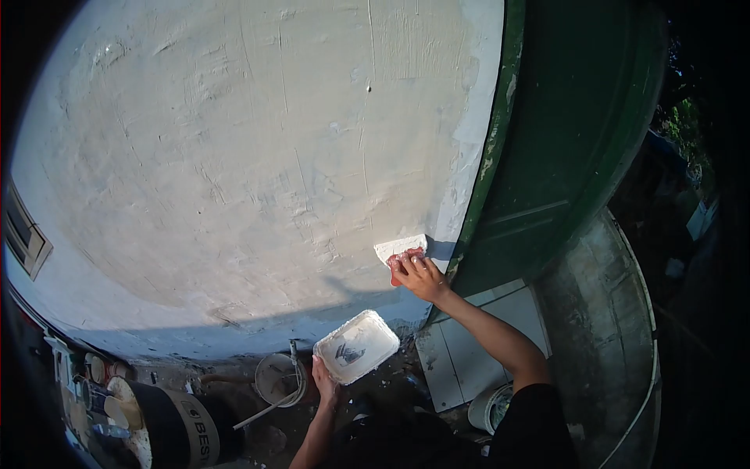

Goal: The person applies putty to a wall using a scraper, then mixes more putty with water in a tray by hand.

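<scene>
We observe the right hand (422, 277) gripping a red-handled scraper (401, 250) against the wall (258, 156), near the green door (555, 148); the left hand (324, 381) grasps a white tray (359, 347) below.

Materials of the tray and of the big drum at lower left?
Tray: probably plastic, judging by its thin, rounded rim; white smears coat it. Drum: perhaps plastic or painted metal, dark with a pale lettered band; its finish is unclear.
</scene>
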`<move>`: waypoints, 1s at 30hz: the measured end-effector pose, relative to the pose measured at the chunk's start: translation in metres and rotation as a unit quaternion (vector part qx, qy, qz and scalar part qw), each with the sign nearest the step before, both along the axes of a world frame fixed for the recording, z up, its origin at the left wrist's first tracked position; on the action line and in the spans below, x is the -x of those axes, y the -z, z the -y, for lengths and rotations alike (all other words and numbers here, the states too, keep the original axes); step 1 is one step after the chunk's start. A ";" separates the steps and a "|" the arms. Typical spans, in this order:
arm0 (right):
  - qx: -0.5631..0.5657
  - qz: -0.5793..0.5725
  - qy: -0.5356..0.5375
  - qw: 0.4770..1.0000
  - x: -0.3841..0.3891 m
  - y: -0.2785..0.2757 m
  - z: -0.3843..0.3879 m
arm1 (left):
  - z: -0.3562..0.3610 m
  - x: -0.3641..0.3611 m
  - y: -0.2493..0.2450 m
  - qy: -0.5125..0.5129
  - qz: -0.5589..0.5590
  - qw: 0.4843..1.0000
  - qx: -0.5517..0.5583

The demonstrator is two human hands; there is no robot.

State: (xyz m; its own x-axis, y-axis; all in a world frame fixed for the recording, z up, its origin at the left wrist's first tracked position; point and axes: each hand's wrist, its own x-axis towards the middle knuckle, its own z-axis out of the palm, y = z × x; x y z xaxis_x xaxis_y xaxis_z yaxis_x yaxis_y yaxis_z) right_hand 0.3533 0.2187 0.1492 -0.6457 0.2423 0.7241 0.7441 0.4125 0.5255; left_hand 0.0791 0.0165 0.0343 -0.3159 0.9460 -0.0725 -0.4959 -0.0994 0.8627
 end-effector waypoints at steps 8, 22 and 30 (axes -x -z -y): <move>-0.019 -0.115 -0.037 0.992 -0.018 -0.149 0.002 | -0.005 -0.008 -0.007 0.016 0.000 1.000 -0.003; -0.127 0.028 0.008 0.991 0.038 -0.196 -0.031 | -0.003 -0.009 0.000 -0.006 0.032 0.999 0.012; 0.017 0.033 0.013 0.999 0.044 0.004 -0.007 | -0.002 0.000 0.005 -0.009 0.029 0.999 0.016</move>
State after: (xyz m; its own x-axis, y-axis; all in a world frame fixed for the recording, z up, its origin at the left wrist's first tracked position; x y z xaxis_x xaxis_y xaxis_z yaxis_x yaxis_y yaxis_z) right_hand 0.3095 0.2259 0.1452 -0.6857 0.2831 0.6706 0.7183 0.4121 0.5606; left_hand 0.0790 0.0185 0.0294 -0.3273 0.9370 -0.1218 -0.5440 -0.0815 0.8351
